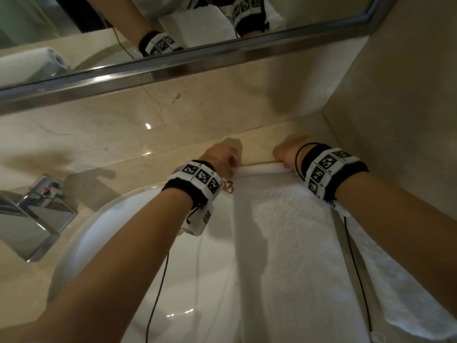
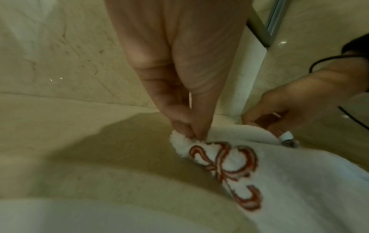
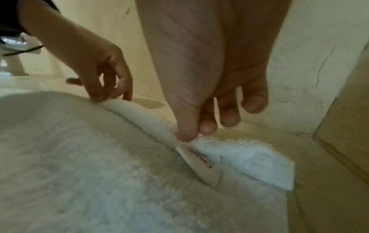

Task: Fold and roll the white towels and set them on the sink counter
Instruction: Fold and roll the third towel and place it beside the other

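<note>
A beige marble counter (image 1: 103, 154) is bounded by a marble backsplash, a side wall and a metal-framed mirror (image 1: 188, 63). A white basin (image 1: 138, 233) is sunk into it, beside a chrome faucet (image 1: 37, 214). The white towel (image 1: 284, 243) is spread across the basin's right side and the counter. Its far edge is pinched by the left hand (image 1: 220, 157) near the red monogram (image 2: 229, 167), and by the right hand (image 1: 289, 152) near the label (image 3: 199, 164).
</note>
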### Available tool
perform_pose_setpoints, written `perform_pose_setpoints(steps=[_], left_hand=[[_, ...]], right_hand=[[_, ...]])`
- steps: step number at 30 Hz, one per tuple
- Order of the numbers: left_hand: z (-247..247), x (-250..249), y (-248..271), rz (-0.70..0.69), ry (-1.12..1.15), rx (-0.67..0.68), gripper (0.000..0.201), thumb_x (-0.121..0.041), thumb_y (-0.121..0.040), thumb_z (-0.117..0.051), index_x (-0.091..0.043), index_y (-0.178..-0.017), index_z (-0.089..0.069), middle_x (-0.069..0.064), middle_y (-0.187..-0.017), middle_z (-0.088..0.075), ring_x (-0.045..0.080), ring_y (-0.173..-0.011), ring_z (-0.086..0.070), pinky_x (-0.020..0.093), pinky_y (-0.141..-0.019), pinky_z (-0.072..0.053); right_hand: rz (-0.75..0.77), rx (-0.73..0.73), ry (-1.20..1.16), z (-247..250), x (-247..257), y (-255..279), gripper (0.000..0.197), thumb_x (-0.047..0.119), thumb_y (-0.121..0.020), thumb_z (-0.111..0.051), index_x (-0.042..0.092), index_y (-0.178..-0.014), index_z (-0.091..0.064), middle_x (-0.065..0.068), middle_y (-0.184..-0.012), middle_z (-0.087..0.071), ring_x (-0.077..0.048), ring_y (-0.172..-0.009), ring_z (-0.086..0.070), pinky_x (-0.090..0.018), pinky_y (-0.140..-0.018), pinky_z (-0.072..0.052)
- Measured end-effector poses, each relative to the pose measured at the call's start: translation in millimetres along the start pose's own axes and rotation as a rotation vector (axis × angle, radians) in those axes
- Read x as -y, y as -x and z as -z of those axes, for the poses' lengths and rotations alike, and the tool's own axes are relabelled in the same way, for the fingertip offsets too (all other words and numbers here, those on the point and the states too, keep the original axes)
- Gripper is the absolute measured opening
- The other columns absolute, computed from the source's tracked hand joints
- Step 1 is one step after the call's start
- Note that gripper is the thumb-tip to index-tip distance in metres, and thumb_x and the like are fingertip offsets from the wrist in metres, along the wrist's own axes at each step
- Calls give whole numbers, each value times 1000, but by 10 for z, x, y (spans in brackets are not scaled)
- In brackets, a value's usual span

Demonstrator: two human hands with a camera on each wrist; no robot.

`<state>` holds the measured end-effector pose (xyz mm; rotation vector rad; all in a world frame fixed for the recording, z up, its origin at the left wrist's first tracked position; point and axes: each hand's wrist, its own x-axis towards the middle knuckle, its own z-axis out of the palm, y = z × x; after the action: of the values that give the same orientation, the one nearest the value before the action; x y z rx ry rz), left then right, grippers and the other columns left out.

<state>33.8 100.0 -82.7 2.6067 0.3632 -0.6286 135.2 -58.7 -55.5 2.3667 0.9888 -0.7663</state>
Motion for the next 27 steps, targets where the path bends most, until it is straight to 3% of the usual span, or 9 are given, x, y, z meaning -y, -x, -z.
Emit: perform_pose_setpoints(steps=[2,3,7,10,15,19,23,27], left_hand=[[6,44,-37,18,-11,21,33,-11,-79,-69,-14,-111,-62,5,-116,-61,23,-106,-57,25,-81,-44],[-1,56,-47,26,-31,34,33,-14,-78,-70,-14,-110,-63,5,-116,-61,24,-106,-56,27,-84,-44],[-40,44,-39,6,-113,56,29,-21,-81,-66,-10,-108,-63,9,-115,-60,26,-106,-55,30,-85,-44],[-38,4,-12,-46,-193,8,36,-24,-87,-59,-8,-120,-55,11,-124,-53,29,-116,-50,30,-88,-41],[-47,-86,17,-97,-379,-70,29,-17,-92,-48,-6,-119,-49,15,-118,-55,32,-105,-55,33,-71,-38],[-137,-114,116,-155,-374,-34,27,-14,-95,-40,-7,-120,-47,15,-116,-56,31,-101,-57,30,-70,-35],[-147,-142,177,-200,-398,55,25,-15,-95,-39,-7,-111,-56,13,-109,-63,27,-88,-59,27,-70,-38],[-119,-251,279,-315,-692,89,28,-9,-96,-40,-2,-121,-51,15,-121,-53,32,-106,-57,32,-71,-36]], right_hand=[[21,36,6,30,52,3,22,21,-98,-38,11,-102,-57,-11,-128,-56,-23,-100,-53,-29,-89,-42],[47,25,17,3,51,-36,20,21,-98,-40,9,-100,-56,-11,-128,-54,-22,-100,-53,-29,-88,-42],[119,16,30,-68,49,-44,37,25,-90,-53,9,-124,-51,-11,-130,-49,-27,-114,-53,-30,-92,-44],[138,-6,47,-57,63,-31,35,24,-89,-54,12,-122,-53,-10,-126,-52,-27,-112,-54,-29,-89,-44],[156,-26,69,-41,66,-118,34,20,-94,-45,11,-127,-50,-11,-131,-50,-26,-116,-52,-31,-95,-42],[165,-22,118,-106,95,-88,40,18,-95,-45,7,-133,-43,-14,-137,-43,-27,-124,-46,-33,-103,-37],[197,-100,171,-167,132,-9,35,14,-96,-42,5,-130,-45,-15,-133,-46,-29,-121,-48,-36,-99,-40],[210,-84,234,-151,191,57,32,11,-97,-42,4,-127,-49,-14,-128,-53,-28,-116,-55,-34,-92,-45]])
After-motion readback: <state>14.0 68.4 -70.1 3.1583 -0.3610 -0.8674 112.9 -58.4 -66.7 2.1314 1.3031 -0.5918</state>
